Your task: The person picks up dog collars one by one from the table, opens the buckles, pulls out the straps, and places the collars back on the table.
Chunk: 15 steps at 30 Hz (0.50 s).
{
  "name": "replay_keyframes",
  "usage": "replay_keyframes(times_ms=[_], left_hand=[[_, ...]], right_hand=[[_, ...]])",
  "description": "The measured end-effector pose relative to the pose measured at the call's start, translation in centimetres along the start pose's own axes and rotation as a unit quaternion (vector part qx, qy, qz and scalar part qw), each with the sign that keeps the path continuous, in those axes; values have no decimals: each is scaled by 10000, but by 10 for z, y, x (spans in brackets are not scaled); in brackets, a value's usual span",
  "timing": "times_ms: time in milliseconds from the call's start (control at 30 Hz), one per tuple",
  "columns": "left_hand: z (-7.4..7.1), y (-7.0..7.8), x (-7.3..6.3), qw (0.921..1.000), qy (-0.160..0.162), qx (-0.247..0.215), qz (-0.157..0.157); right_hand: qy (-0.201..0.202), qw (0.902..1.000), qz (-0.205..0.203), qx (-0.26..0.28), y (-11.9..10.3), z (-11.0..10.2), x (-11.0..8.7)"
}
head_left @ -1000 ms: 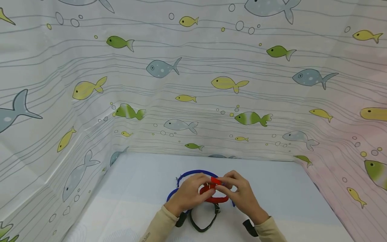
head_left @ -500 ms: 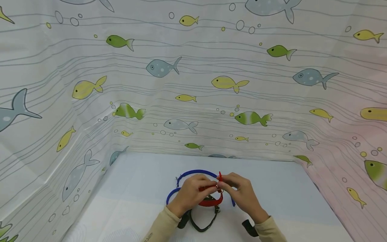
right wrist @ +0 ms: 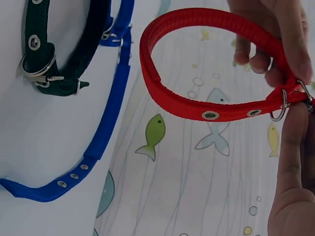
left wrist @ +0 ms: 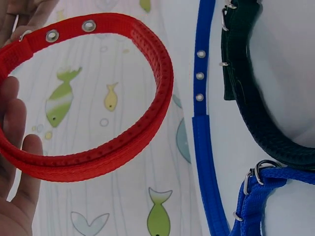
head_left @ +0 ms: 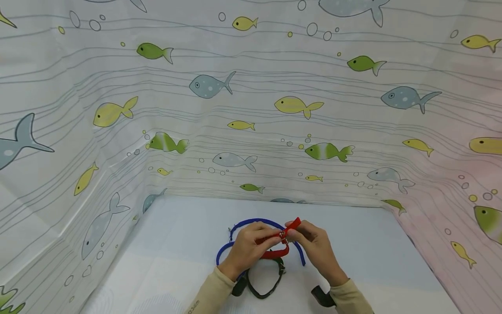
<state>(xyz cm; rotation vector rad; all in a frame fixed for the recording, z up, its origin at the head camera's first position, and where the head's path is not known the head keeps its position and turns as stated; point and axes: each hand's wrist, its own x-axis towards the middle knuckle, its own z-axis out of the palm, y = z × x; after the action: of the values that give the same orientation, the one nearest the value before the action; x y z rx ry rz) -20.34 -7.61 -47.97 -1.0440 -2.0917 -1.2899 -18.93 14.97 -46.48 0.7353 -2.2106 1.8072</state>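
Observation:
A red pet collar (head_left: 276,254) with metal eyelets is held up between both hands, its loop hanging below the fingers. My left hand (head_left: 246,247) grips it on the left, close to the metal buckle (head_left: 283,234). With thumb and fingers, my right hand (head_left: 317,246) pinches the strap's end, which sticks up to the right past the buckle. In the left wrist view the red loop (left wrist: 165,73) hangs rounded in the air. Two metal rings show at the fingertips beside the red collar (right wrist: 182,105) in the right wrist view, where the buckle is partly hidden.
Blue collar straps (head_left: 255,221) lie curved on the white table (head_left: 176,244) behind and left of the hands. Nearer the front is a dark green collar (head_left: 262,297), forming a loop. Black wrist pieces (head_left: 323,296) sit by both forearms. Fish-printed sheeting (head_left: 235,144) surrounds the table.
The red strap's end has swung from lying between the fingers, through upright, to slanting up and right. My right hand has shifted slightly; the left still grips the collar near the buckle.

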Motion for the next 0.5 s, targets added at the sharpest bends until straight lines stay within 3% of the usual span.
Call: replay_keyframes(times_ms=[367, 500], left_hand=[[-1, 2, 2, 9991, 123, 362, 181], [-3, 3, 3, 9996, 21, 270, 110]], right_hand=[[16, 9999, 136, -9, 1, 0, 0], [-21, 9999, 78, -107, 2, 0, 0]])
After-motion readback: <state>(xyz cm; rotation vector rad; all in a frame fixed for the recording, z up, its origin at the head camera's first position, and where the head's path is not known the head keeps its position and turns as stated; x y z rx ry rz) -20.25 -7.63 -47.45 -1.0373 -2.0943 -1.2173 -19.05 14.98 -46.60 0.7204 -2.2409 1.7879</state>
